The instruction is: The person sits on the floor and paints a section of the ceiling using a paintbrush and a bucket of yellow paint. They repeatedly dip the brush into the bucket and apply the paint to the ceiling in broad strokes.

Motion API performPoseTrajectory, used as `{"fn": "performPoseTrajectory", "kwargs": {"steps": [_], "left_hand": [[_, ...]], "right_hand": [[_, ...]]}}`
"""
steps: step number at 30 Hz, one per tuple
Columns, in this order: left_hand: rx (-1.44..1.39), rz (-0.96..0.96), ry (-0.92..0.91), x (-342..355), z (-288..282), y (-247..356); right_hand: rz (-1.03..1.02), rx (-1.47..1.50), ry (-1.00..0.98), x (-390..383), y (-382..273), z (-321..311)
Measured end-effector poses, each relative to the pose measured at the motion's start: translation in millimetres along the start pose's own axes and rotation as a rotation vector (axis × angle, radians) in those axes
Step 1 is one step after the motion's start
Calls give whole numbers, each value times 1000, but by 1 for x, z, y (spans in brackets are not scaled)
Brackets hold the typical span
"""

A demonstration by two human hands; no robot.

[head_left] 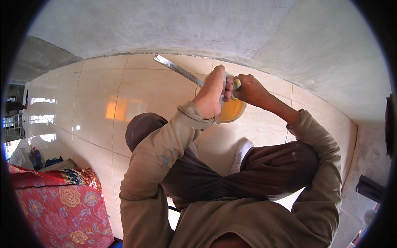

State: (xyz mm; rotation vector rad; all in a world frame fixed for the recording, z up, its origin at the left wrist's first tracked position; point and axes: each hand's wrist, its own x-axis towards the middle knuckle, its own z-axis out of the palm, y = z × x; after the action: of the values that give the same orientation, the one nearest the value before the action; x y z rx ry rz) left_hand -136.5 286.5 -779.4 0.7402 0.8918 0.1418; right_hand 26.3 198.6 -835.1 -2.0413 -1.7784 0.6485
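A round bucket [237, 117] with yellow-orange contents stands on the floor in front of me, partly hidden by my hands. Over it, my left hand [211, 94] is closed around a thin, flat grey strip [220, 109] that looks like a scraper blade seen edge-on. Close beside it, my right hand [251, 89] is closed on a handle with a rounded yellow and white end [236, 84]; the rest of that tool is hidden. A long flat metal bar [178, 69] slants up to the left, its lower end out of sight behind my left hand.
My bent legs [273, 169] and a foot in a pale sock [241, 155] are close to the bucket. A bare grey wall [198, 29] rises just beyond the tiled floor [95, 91]. At the lower left lies a red flowered cushion-like block [62, 206], near a plastic bag [20, 155].
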Motion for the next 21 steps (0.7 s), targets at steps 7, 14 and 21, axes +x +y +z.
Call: {"fn": "performPoseTrajectory", "kwargs": {"steps": [7, 14, 21], "left_hand": [[-14, -29, 45, -9, 12, 2], [-1, -39, 46, -6, 14, 7], [-49, 47, -74, -20, -6, 15]], "right_hand": [[-184, 81, 6, -18, 21, 27], [394, 734, -35, -31, 25, -35], [452, 1538, 48, -81, 78, 26]]}}
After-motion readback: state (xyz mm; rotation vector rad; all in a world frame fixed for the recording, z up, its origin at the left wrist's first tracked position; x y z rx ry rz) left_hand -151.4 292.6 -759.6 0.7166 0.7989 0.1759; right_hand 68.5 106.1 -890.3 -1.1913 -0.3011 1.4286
